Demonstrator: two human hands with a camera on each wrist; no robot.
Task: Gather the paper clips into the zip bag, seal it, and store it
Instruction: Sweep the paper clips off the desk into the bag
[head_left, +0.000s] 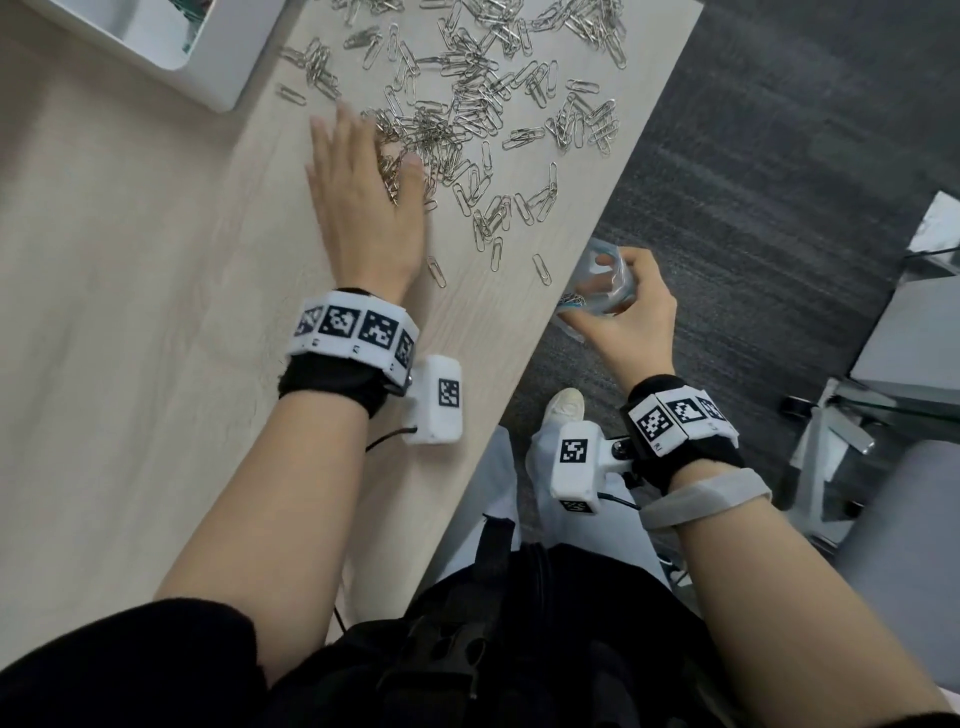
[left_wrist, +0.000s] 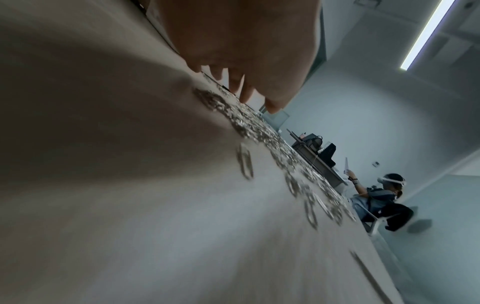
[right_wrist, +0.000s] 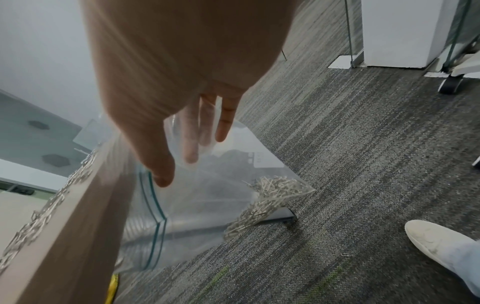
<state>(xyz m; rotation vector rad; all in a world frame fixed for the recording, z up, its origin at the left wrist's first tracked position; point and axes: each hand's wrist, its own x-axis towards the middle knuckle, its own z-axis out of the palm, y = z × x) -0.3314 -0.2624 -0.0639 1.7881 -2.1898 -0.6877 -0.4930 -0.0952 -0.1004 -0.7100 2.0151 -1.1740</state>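
paper clips (head_left: 467, 98) silver | zip bag (right_wrist: 207, 205) clear, teal-striped | table (head_left: 130, 260) pale wood-grain | carpet (head_left: 779, 156) grey streaked

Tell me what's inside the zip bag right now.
The zip bag, held by the right hand beside the table edge, holds a heap of paper clips in its bottom corner. The hand covers part of its mouth.

Two hands: left hand (head_left: 363, 197), right hand (head_left: 631, 317). One zip bag (right_wrist: 207, 205). One white tray (head_left: 171, 52). Paper clips (head_left: 467, 104): too many to count.
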